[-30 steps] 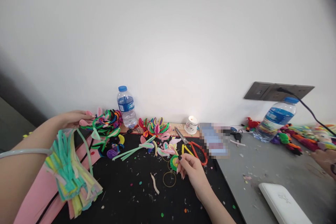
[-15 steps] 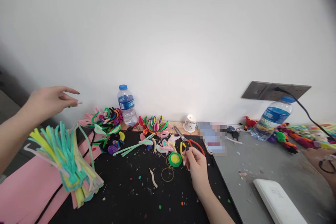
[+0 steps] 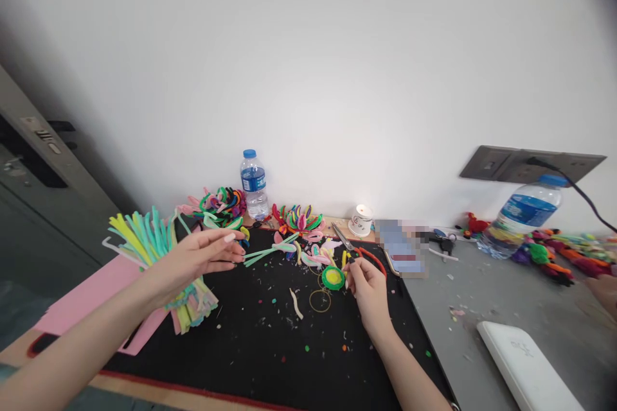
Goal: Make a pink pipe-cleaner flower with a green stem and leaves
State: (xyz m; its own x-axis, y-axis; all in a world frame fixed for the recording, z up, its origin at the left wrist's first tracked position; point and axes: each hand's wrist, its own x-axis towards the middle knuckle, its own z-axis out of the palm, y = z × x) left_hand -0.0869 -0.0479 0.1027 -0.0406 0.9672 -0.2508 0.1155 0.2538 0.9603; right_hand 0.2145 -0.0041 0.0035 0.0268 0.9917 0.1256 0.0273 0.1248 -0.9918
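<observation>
My right hand is closed in a pinch at the edge of a round green and yellow pipe-cleaner disc. A short yellow pipe-cleaner piece stands beside its fingertips; whether it joins the disc I cannot tell. Scissors with orange-red handles lie just beyond that hand. My left hand hovers with loosely extended fingers, holding nothing. It is in front of a thick bundle of mint, yellow and pale pipe cleaners and partly hides it. Mint strips lie to the right of its fingertips.
Bent colourful pipe-cleaner shapes line the wall, with a water bottle and paper cup. A rubber band and scraps lie on the black mat. A white power bank and another person's hand are at right.
My left hand has swung right and lower, from beyond the bundle to in front of it. The view has turned left, showing a door. My right hand stays by the disc.
</observation>
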